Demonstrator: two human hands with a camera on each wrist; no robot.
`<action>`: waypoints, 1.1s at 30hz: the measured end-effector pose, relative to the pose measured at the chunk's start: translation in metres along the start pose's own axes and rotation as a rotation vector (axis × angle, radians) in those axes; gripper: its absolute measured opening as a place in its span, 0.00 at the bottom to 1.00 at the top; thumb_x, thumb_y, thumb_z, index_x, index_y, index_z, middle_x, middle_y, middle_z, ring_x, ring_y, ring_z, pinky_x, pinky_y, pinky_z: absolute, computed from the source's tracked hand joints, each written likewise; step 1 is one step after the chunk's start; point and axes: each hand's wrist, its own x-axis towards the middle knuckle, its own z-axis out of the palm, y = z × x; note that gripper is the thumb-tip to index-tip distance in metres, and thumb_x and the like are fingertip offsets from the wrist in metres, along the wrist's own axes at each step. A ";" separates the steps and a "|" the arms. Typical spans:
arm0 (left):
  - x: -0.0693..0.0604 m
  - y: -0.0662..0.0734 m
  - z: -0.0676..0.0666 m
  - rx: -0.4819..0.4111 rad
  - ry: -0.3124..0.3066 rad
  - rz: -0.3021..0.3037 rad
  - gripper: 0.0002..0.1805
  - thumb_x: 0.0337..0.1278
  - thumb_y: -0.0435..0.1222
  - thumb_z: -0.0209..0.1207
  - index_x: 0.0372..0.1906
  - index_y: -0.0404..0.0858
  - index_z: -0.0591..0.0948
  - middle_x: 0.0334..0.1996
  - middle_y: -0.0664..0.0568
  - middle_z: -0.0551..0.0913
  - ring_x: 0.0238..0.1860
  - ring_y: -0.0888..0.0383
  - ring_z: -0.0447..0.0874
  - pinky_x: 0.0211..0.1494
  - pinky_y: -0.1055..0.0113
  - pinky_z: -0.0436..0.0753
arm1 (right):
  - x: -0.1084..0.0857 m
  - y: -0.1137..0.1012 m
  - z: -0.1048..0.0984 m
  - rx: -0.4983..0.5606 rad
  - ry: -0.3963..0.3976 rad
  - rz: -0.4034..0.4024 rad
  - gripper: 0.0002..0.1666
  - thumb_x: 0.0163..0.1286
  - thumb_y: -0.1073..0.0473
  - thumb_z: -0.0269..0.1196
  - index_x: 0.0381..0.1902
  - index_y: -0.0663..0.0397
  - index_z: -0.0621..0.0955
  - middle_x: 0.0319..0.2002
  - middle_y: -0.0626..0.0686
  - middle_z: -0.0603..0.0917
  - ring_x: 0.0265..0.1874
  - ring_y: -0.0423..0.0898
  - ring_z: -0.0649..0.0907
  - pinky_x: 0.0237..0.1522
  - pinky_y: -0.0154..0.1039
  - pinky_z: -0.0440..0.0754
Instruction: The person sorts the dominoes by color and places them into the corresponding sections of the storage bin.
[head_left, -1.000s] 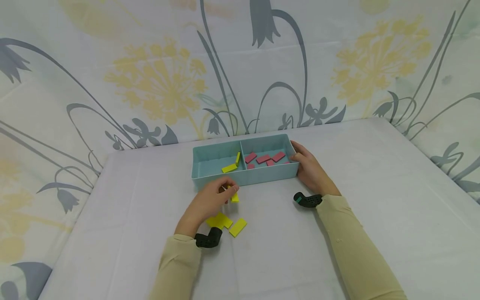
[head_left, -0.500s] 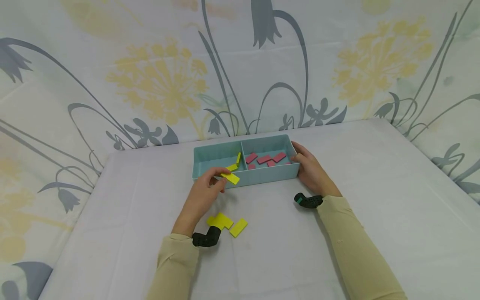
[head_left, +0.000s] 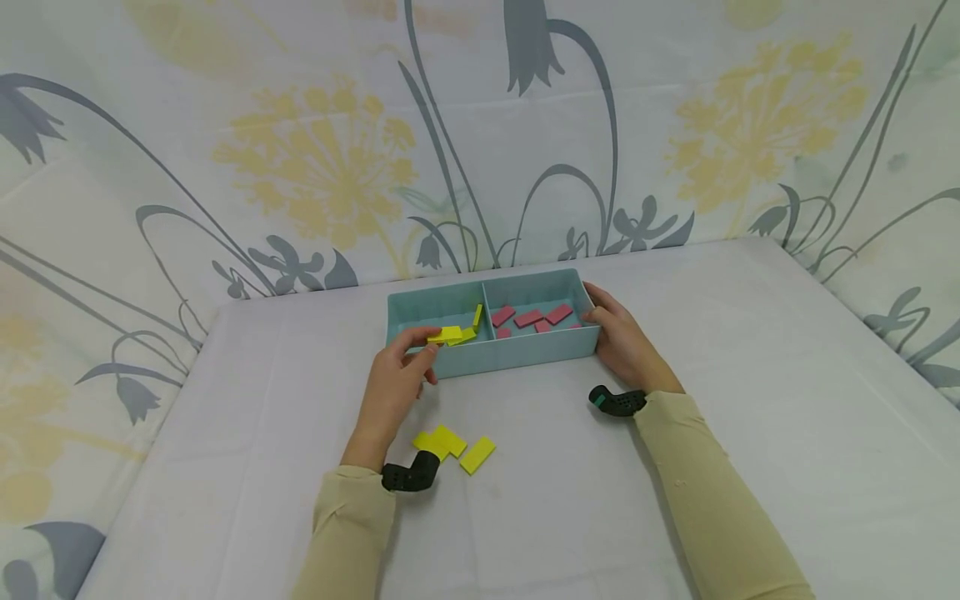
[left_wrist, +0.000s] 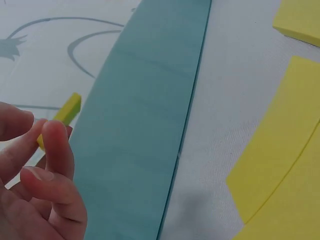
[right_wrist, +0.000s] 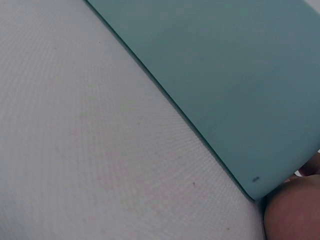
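Observation:
My left hand pinches a flat yellow block between thumb and fingers, just above the front rim of a blue-green divided box. The left wrist view shows that same yellow block held at the fingertips beyond the box wall. Two more yellow blocks lie in the left compartment, one leaning by the divider. Several pink blocks lie in the right compartment. My right hand grips the box's right end, thumb at the rim. Only a little of that hand shows in the right wrist view.
On the white cloth in front of the box lie a single yellow block and a small overlapping group of yellow blocks, close to my left wrist. A flower-patterned cloth rises behind the box.
My left hand has lifted the yellow block from in front of the box, moving up and slightly left to the left compartment's rim. My right hand has kept its grip on the box.

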 end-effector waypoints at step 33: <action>0.002 -0.004 0.001 0.000 -0.052 -0.076 0.26 0.60 0.44 0.51 0.64 0.56 0.60 0.61 0.59 0.64 0.30 0.44 0.76 0.33 0.61 0.73 | -0.001 0.000 0.001 -0.003 0.002 0.003 0.37 0.62 0.70 0.43 0.69 0.47 0.51 0.68 0.47 0.49 0.65 0.46 0.52 0.64 0.46 0.50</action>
